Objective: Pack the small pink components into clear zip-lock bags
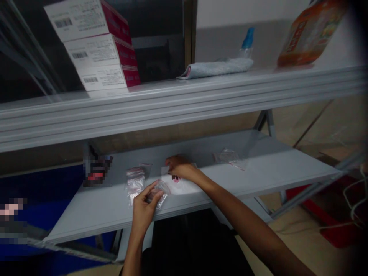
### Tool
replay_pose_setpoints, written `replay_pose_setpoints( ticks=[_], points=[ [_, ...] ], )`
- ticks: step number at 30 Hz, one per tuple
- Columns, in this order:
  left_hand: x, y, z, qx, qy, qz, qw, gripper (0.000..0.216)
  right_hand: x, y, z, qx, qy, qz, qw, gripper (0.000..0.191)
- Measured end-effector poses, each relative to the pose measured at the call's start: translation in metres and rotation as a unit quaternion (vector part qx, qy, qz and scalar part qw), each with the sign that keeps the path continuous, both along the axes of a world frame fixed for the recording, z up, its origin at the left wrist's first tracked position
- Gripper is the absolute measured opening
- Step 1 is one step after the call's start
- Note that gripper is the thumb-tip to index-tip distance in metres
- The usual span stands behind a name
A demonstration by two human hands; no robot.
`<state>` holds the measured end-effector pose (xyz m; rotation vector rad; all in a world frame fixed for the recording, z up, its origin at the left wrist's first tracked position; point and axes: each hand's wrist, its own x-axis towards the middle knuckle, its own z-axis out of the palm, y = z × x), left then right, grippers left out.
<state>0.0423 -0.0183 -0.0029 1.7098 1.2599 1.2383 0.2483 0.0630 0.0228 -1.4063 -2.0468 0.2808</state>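
My left hand (146,203) pinches a small clear zip bag (161,191) between thumb and fingers, above the shelf's front edge. Over a white sheet of paper (172,188) reaches my right hand (179,166), its fingers bent downward; whether they hold anything is hidden. Small dark and pink pieces (176,178) lie on the paper just below that hand, too small to name. To the left of my left hand is a stack of clear zip bags (135,182) with reddish top edges.
More clear bags (229,157) lie farther right on the grey lower shelf (267,161). The upper shelf (161,103) carries white-and-red boxes (99,57), a folded cloth (217,69), a blue-capped spray bottle (247,42) and an orange bottle (307,36). A blurred dark item (97,172) sits at the left.
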Motion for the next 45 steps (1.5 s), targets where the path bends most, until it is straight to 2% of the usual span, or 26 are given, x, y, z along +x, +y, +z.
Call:
replay_pose_setpoints(
  ticks=[2,5,8,10,12,14,18,20,22,24,29,35,45],
  points=[
    [0.000,-0.001,-0.002,0.003,-0.002,0.004,1.000,0.046,-0.007,0.009,-0.003,-0.017,-0.010,0.019,1.000,0.026],
    [-0.001,-0.001,-0.002,0.005,-0.011,0.006,1.000,0.048,-0.009,0.007,-0.001,-0.019,-0.019,0.042,0.999,0.021],
    [0.000,-0.002,-0.001,0.006,-0.021,0.009,1.000,0.049,-0.003,-0.012,0.007,-0.006,0.055,0.089,0.995,0.016],
    [0.001,-0.003,0.000,0.005,-0.021,0.005,1.000,0.050,0.000,-0.029,0.012,-0.023,0.151,0.130,0.980,0.015],
    [0.002,-0.003,0.001,0.007,-0.011,-0.006,1.000,0.051,-0.002,-0.046,0.014,-0.046,0.206,0.142,0.967,0.017],
    [0.003,-0.003,0.001,0.018,0.004,-0.021,1.000,0.051,-0.006,-0.059,0.012,-0.044,0.207,0.140,0.967,0.014],
    [0.005,-0.004,0.000,0.033,0.015,-0.037,0.999,0.046,-0.006,-0.072,0.003,0.006,0.202,0.174,0.964,0.011],
    [0.007,-0.005,0.000,0.015,-0.001,-0.016,1.000,0.046,0.004,-0.075,-0.005,0.033,0.236,0.135,0.962,0.016],
    [0.008,-0.005,0.000,-0.002,-0.018,0.003,1.000,0.046,0.019,-0.076,-0.016,0.052,0.262,0.052,0.962,0.020],
    [0.009,-0.005,-0.001,-0.006,-0.028,0.002,1.000,0.044,0.033,-0.076,-0.028,0.050,0.245,0.014,0.968,0.020],
    [0.009,-0.004,-0.002,0.006,0.005,-0.019,1.000,0.039,0.041,-0.075,-0.047,0.051,0.129,0.070,0.988,0.021],
    [0.011,-0.005,-0.001,0.013,0.039,-0.036,0.999,0.046,0.039,-0.074,-0.051,0.049,0.031,0.041,0.998,0.022],
    [0.008,-0.010,0.003,0.012,0.083,-0.083,0.993,0.043,0.038,-0.069,-0.052,0.048,-0.001,0.026,0.999,0.020]
  ],
)
